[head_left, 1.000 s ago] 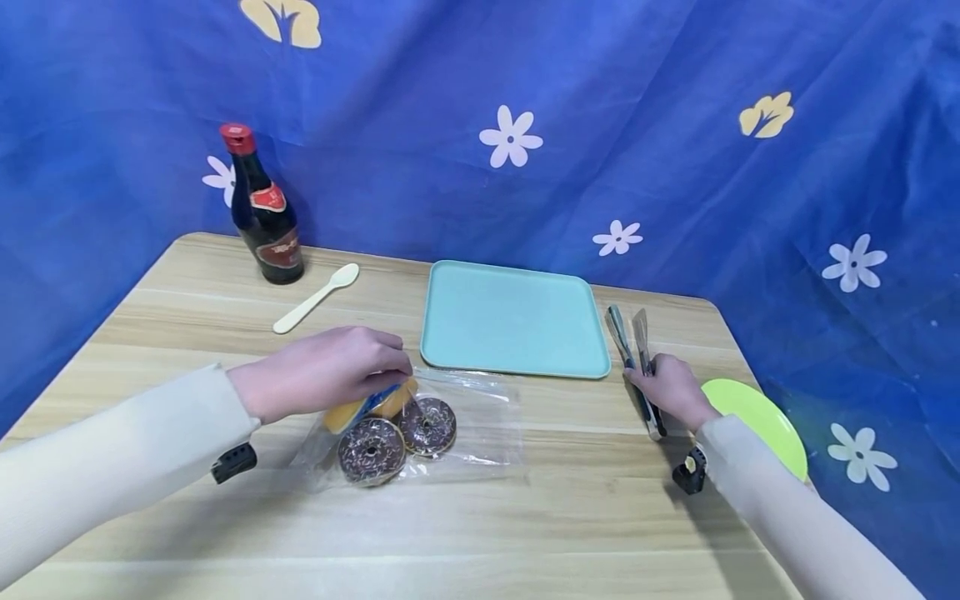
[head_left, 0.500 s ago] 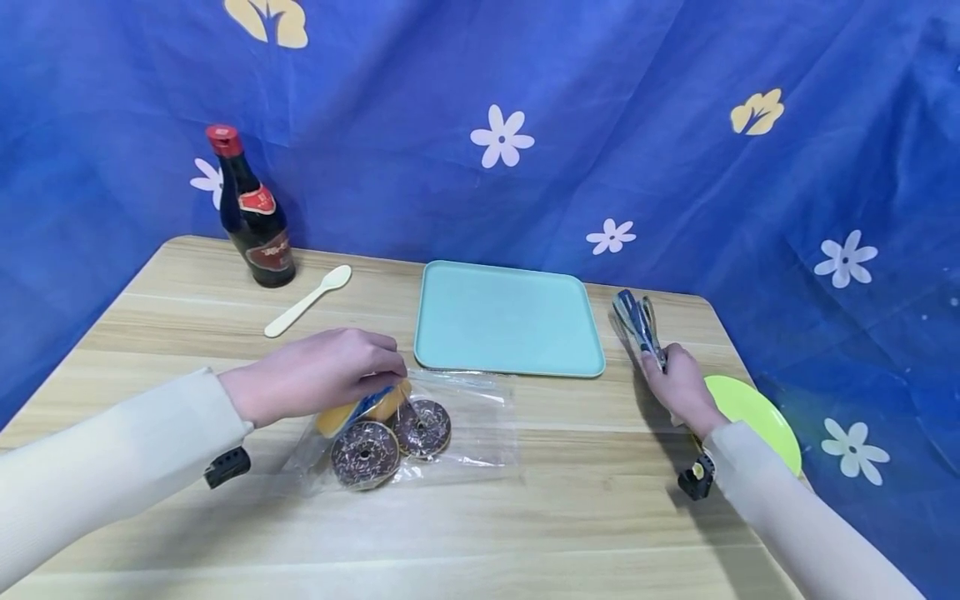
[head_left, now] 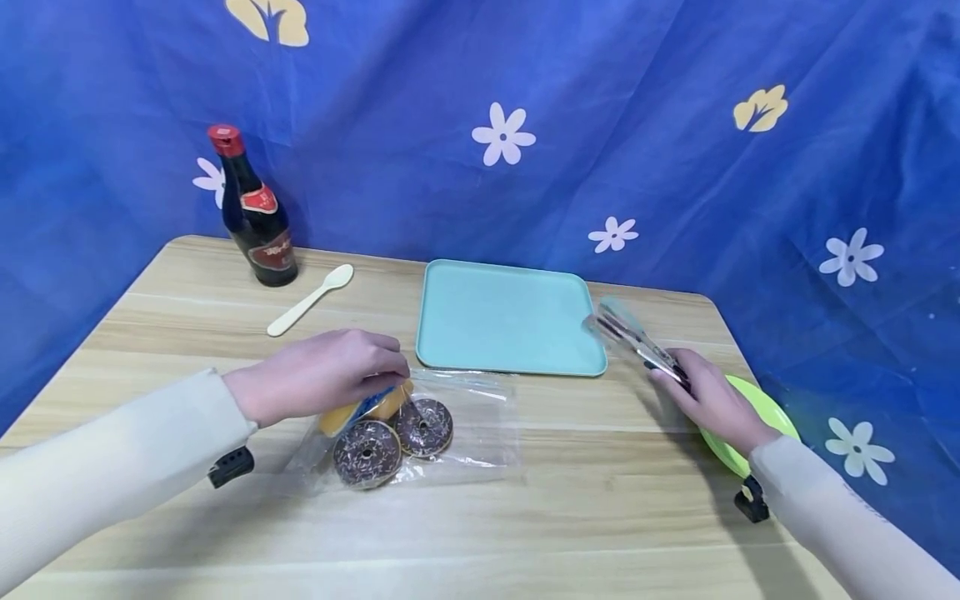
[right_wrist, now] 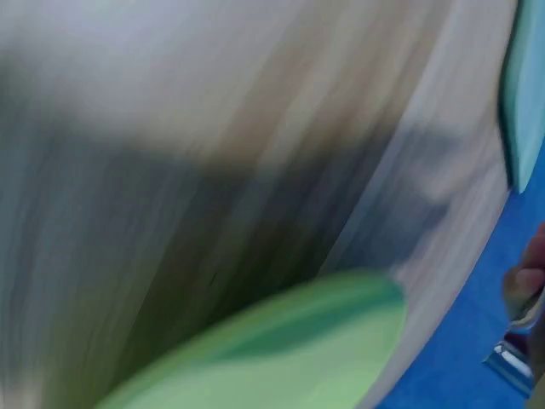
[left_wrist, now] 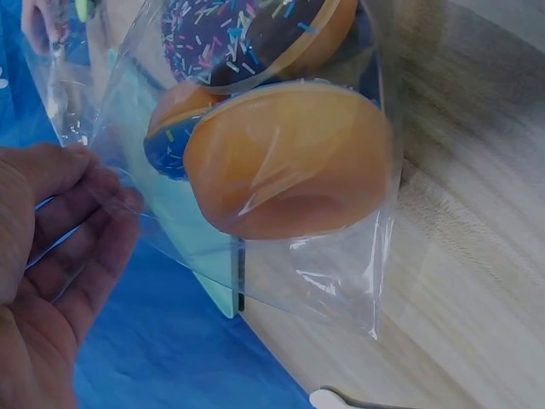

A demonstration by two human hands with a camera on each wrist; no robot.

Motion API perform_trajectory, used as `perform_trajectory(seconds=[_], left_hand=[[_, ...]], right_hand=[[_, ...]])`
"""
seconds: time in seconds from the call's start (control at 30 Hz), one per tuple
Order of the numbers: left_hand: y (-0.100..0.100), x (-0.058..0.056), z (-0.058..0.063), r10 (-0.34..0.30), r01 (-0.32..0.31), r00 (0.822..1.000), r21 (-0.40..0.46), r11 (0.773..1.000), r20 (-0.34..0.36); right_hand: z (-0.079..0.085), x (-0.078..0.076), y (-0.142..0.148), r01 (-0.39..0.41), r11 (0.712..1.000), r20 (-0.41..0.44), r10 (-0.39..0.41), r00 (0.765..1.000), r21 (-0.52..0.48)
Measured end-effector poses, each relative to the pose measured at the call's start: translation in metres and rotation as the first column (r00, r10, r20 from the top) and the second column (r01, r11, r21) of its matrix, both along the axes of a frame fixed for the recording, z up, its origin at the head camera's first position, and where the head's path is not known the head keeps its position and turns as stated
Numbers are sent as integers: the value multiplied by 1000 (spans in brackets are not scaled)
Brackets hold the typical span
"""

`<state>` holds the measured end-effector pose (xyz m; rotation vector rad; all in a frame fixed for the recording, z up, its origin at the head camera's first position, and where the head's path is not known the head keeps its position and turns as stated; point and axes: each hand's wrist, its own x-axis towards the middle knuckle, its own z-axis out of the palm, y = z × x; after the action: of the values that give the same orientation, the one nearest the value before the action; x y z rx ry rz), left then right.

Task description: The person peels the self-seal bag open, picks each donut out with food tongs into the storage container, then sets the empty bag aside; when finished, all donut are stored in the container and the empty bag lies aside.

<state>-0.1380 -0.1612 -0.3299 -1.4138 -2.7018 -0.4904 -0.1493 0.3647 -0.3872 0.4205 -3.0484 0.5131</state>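
On the wood-grain table I see a dark, red-capped bottle standing at the back left, with a cream spoon lying near it. At the back middle I have a light-blue rectangular tray, and by the right edge a lime-green plate. Behind, I make out a blue cloth printed with white flowers.

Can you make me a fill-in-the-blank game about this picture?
While the right hand grips tongs, the left hand pinches a clear ____.
Inside it are round, sprinkled ____.
The bottle has a ____ cap.
Between the bottle and tray lies a pale ____.

Missing words: bag, donuts, red, spoon.
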Motion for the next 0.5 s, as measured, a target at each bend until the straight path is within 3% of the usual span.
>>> perform_trajectory(seconds=[0.17,0.3,0.5], left_hand=[[-1,1,0,13,-13,1000,-1,1000,-4],[-1,2,0,19,-19,1000,0,1000,-4],[-1,2,0,22,-22,1000,3,1000,0]], right_hand=[[-1,10,6,-120,986,-47,126,991,118],[-5,17,5,-206,961,-101,227,969,184],[-10,20,-6,-345,905,-214,398,892,249]])
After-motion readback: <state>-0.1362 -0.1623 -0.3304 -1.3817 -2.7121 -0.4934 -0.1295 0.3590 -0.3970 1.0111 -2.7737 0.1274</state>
